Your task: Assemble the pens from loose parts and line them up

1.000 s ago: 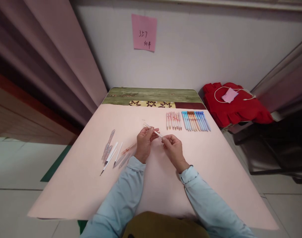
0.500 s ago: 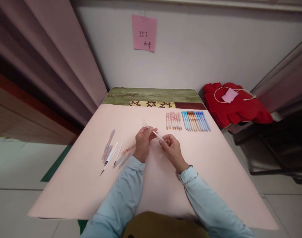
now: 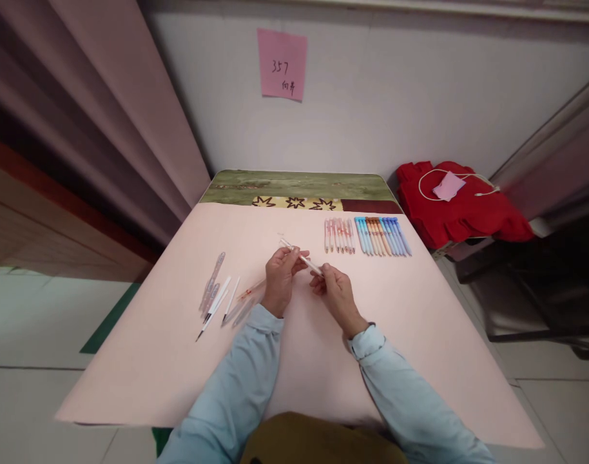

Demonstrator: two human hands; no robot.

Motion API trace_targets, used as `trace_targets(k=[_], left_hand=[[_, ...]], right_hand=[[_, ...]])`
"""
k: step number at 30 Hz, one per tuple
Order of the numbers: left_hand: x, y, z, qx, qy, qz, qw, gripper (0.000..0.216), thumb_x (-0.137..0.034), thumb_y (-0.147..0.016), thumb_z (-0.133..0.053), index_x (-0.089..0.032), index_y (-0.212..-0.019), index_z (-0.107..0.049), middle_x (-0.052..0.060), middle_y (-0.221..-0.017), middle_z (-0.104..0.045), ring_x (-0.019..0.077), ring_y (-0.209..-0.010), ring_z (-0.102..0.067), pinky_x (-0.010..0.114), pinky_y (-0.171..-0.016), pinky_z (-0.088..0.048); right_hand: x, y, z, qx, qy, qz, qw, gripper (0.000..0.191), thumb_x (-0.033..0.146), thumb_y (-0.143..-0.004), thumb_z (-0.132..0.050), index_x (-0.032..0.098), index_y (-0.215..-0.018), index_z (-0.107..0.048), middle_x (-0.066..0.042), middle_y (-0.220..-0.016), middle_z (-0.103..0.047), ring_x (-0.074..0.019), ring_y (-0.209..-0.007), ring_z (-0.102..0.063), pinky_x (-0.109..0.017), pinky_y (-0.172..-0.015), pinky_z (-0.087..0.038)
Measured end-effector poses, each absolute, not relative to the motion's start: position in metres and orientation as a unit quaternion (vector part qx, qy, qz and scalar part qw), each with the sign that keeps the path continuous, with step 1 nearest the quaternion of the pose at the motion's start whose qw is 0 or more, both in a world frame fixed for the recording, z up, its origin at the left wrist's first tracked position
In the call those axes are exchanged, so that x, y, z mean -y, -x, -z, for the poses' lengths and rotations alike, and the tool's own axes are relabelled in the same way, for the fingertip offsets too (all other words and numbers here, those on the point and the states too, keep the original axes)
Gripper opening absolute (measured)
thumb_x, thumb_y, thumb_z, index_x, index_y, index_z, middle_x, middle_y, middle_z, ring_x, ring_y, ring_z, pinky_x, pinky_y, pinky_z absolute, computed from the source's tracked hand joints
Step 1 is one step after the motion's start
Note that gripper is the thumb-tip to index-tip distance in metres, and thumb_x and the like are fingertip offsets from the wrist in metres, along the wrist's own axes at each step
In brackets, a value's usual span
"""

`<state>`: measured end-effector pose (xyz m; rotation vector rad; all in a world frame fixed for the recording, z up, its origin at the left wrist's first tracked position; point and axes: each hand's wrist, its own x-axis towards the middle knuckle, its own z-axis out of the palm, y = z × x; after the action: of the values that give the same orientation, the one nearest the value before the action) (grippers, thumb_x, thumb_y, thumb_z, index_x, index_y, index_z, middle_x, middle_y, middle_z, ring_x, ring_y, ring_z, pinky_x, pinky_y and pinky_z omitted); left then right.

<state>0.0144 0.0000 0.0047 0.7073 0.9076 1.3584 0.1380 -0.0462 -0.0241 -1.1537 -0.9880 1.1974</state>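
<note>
Over the middle of the pink table, my left hand pinches a clear pen barrel whose far end points up and left. My right hand pinches the white refill that runs into that barrel. Both hands are closed, a few centimetres apart, joined by the pen. Left of my left hand lie several loose pen parts: clear barrels and white refills with dark tips.
A neat row of finished pens, pink ones then blue and orange ones, lies at the far right of the table. A red cloth with a white cable sits on a stand to the right. A pink note hangs on the wall.
My right hand has slid a little left toward my left hand, so less of the white refill shows between them. The pen tilts slightly more upward.
</note>
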Motion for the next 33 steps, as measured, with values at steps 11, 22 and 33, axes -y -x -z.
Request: trace_targets(k=[11,22,33], left_hand=[[-0.0001,-0.0153,-0.0045,-0.391,-0.309,-0.594,0.631,0.033,-0.041,-0.072,-0.078,-0.016,-0.080,-0.056,0.006,-0.083,-0.073,0.0122,-0.065,-0.065,0.027,-0.069,-0.051],[0.0001,-0.0153,-0.0022,-0.387,-0.320,-0.591,0.631,0.032,-0.040,-0.073,-0.077,-0.017,-0.080,-0.057,0.006,-0.084,-0.074,0.0121,-0.066,-0.065,0.028,-0.070,-0.051],[-0.0005,-0.0149,-0.0008,-0.389,-0.319,-0.593,0.628,0.030,-0.038,-0.072,-0.078,-0.016,-0.083,-0.061,0.006,-0.081,-0.073,0.0131,-0.067,-0.065,0.028,-0.070,-0.052]], right_hand=[[0.0463,-0.1382,0.0237,0.432,0.488,-0.506,0.565,0.036,0.056,-0.084,-0.064,0.021,-0.092,-0.062,0.000,-0.067,-0.063,-0.0134,-0.057,-0.057,-0.024,-0.055,-0.046],[0.0468,-0.1382,0.0231,0.433,0.484,-0.510,0.565,0.037,0.057,-0.087,-0.059,0.021,-0.082,-0.061,0.000,-0.066,-0.063,-0.0130,-0.056,-0.056,-0.025,-0.055,-0.046],[0.0475,-0.1389,0.0194,0.453,0.486,-0.507,0.550,0.037,0.055,-0.090,-0.055,0.020,-0.079,-0.062,-0.001,-0.066,-0.063,-0.0130,-0.056,-0.055,-0.025,-0.055,-0.044]])
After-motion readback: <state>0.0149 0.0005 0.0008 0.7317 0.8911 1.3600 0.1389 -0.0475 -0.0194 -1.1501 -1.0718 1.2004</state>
